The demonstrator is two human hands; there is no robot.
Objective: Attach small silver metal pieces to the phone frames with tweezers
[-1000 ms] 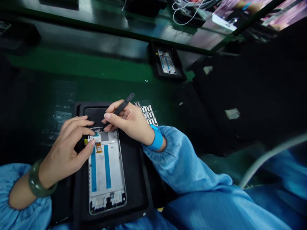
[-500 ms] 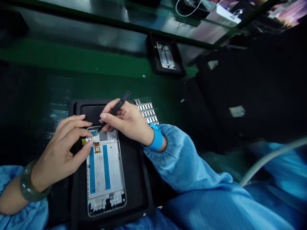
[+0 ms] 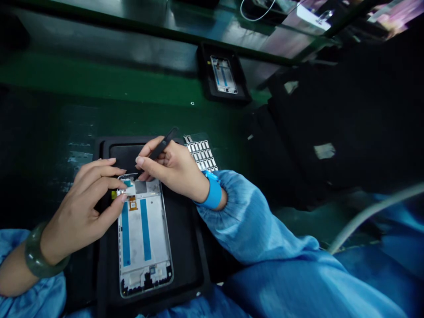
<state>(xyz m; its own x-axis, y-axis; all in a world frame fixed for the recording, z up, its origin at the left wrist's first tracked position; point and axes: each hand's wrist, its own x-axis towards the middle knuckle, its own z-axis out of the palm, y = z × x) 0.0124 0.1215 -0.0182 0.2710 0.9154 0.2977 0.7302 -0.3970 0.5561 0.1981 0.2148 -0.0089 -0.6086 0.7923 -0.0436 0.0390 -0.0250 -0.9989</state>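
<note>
A white-backed phone frame (image 3: 144,238) lies lengthwise in a black tray (image 3: 188,251) at lower centre, two blue strips running down its back. The left hand (image 3: 82,201) reaches in from lower left, its thumb and forefinger (image 3: 121,198) closed narrowly on a small white tab (image 3: 123,191) at the frame's top edge. The right hand (image 3: 174,170) grips black tweezers (image 3: 162,145), their tips near that tab. A sheet of small labels (image 3: 202,155) lies just beyond the tray. A blue wrist strap (image 3: 213,192) circles the right wrist, a green bangle (image 3: 36,256) the left. A second phone frame (image 3: 224,75) sits in its own tray at upper centre.
</note>
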